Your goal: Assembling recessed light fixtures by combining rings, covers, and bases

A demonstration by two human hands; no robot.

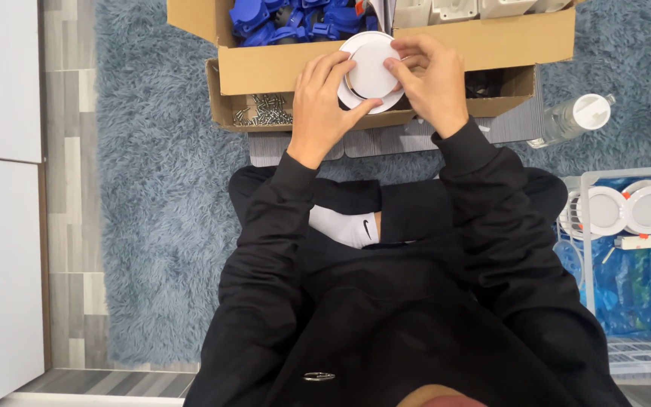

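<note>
Hands meet at 12 o'clock in the head view, both on a round white disc fixture [371, 71], held over the front edge of the cardboard box [280, 68]. Your left hand [324, 98] cups its lower-left rim, thumb under at about 6 o'clock; your right hand [432, 79] pinches the right rim, fingertips [401, 56] over the top face. Both grips closed on the disc. Likely mid-assembly, pressing or seating a part; next move probably needs steady counter-pressure from your left. Forearms angle inward, elbows tucked, wrists slightly flexed. Screws [265, 113] at 10 o'clock of the disc, blue parts [280, 19] beyond. Finished white discs [627, 211] lie in a wire basket [583, 226] at 4 o'clock.
</note>
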